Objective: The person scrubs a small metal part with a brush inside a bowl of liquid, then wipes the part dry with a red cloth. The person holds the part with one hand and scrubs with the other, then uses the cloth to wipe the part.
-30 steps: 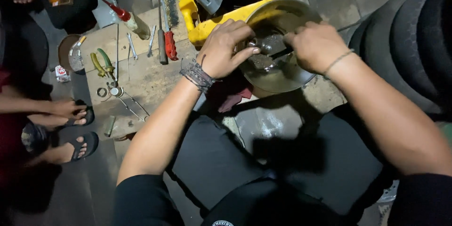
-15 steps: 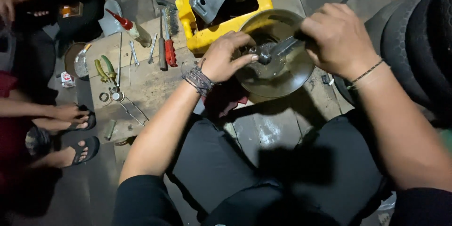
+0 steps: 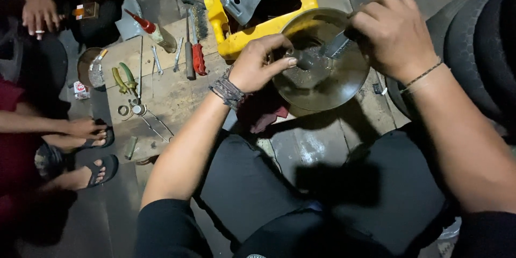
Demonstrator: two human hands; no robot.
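Currently: left hand (image 3: 258,64) pinching a small dark part (image 3: 293,59) over the near-left rim of the round metal bowl (image 3: 344,88), thumb and fingers closed on it; part too dark and small to identify. Right hand (image 3: 395,32) fisted around the handle of a flat metal tool (image 3: 336,47), blade angled down-left into the bowl, tip meeting the pinched part. Bowl sitting on the concrete floor (image 3: 314,145) between the knees, just beside the yellow plastic crate (image 3: 236,35) at its far-left and a stack of tyres (image 3: 484,48) on the right. Red rag (image 3: 266,113) tucked under the left wrist, touching the bowl's near-left edge. Wooden board (image 3: 166,91) left of the bowl carrying a red-handled screwdriver (image 3: 198,56), a wire brush (image 3: 198,19), green-yellow pliers (image 3: 122,78), a small wrench (image 3: 156,59) and a red-capped bottle (image 3: 153,29) at its far edge. Another person's hand (image 3: 86,127) resting by sandalled feet at the board's left edge.
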